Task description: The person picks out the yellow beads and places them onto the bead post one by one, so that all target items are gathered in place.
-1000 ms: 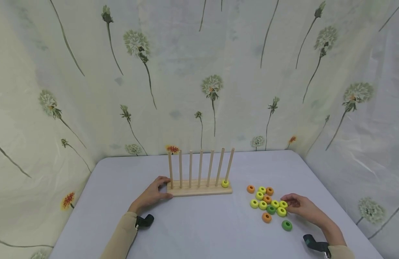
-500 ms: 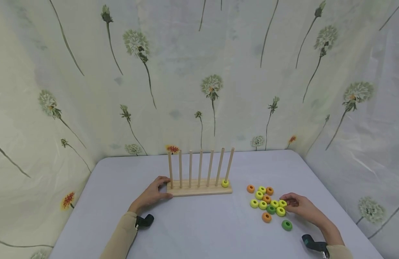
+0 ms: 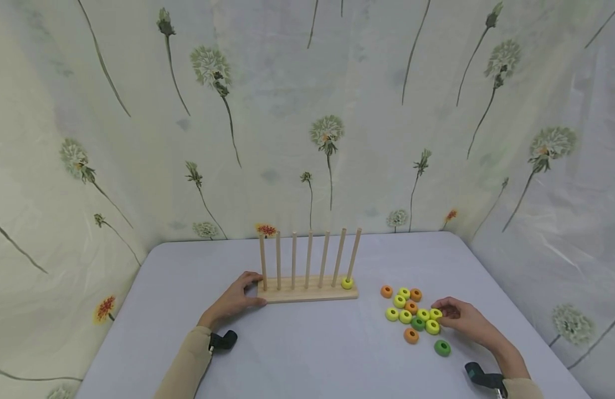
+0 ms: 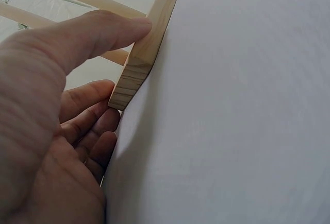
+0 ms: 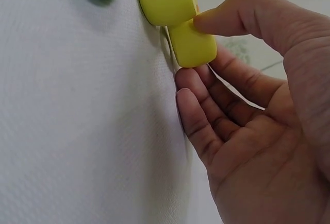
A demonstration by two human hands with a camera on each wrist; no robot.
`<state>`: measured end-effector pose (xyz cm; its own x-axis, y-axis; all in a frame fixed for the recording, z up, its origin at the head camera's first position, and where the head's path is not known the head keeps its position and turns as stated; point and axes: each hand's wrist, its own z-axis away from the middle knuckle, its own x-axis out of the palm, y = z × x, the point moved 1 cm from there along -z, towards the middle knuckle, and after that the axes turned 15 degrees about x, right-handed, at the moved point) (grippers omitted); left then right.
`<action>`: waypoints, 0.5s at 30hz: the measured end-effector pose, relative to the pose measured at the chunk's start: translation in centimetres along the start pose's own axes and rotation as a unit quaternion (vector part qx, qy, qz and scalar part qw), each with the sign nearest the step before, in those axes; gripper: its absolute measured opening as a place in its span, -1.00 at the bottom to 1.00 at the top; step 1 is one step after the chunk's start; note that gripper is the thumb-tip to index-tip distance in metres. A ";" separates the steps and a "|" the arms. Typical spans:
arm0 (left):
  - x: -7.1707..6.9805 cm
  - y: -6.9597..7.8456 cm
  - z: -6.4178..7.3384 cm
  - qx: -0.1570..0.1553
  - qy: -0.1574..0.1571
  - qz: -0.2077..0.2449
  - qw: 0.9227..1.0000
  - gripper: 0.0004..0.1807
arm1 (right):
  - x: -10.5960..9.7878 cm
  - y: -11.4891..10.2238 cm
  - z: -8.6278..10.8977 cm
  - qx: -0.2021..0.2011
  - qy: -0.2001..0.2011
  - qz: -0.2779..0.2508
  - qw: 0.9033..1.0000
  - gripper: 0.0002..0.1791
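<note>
A wooden peg rack (image 3: 312, 296) with a row of upright pegs stands mid-table, and one yellow bead (image 3: 347, 284) sits at the foot of its rightmost peg. My left hand (image 3: 236, 297) grips the rack's left end, the thumb on the front of the base and the fingers around the end behind it. Over on the right, my right hand (image 3: 472, 322) pinches a yellow bead (image 5: 194, 46) at the edge of the loose pile, its thumb on one side and fingertips on the other. That bead touches a neighbouring yellow bead (image 5: 169, 2).
Several more beads lie loose left of my right hand, among them an orange bead (image 3: 411, 336) and a green bead (image 3: 418, 323). Another green bead (image 3: 442, 348) lies apart, nearer me. A flowered curtain (image 3: 287, 138) hangs behind the white table (image 3: 307, 354).
My right hand has shifted very slightly left, and the yellow beads beside it have slid a little left too. The left hand and the rack stay still.
</note>
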<state>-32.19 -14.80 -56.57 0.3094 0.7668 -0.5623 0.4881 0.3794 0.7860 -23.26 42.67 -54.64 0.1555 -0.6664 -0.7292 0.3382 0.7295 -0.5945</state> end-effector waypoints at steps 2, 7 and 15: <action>0.0 0.0 0.0 0.000 0.000 -0.003 1.000 -0.25 | 0.0 0.1 0.0 -0.002 0.001 0.001 1.000 -0.54; 0.0 0.0 0.0 -0.004 -0.001 -0.006 1.000 -0.25 | 0.0 0.1 -0.1 0.001 0.009 0.007 1.000 -0.54; -0.1 0.3 0.1 -0.006 0.000 -0.006 1.000 -0.26 | -0.1 -0.2 -0.1 0.010 0.025 0.015 1.000 -0.53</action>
<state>-32.01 -14.80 -56.36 0.3032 0.7630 -0.5709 0.4820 0.3941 0.7826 -23.45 42.66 -54.49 0.1185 -0.6355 -0.7630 0.3524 0.7453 -0.5660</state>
